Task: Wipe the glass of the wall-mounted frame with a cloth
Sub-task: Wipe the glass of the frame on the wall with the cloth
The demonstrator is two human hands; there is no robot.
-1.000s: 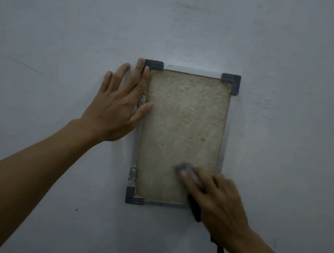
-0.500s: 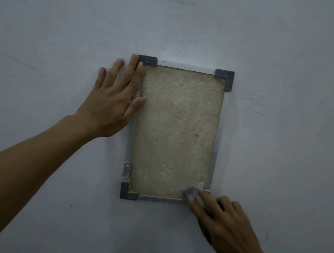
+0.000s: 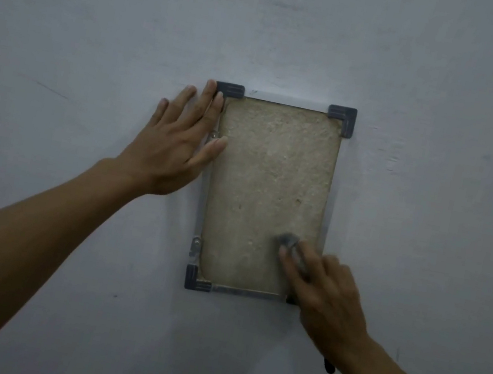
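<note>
One pale wall point(image 3: 101, 29) carries the frame point(image 3: 252, 293) near its middle, dark caps on its corners. Left hand point(image 3: 176, 145) lies flat and spread, gripping nothing, at the frame's upper left edge. Right hand point(image 3: 323, 294) presses a grey cloth point(image 3: 289, 240) on the glass point(image 3: 267, 190) near the lower right corner.
</note>
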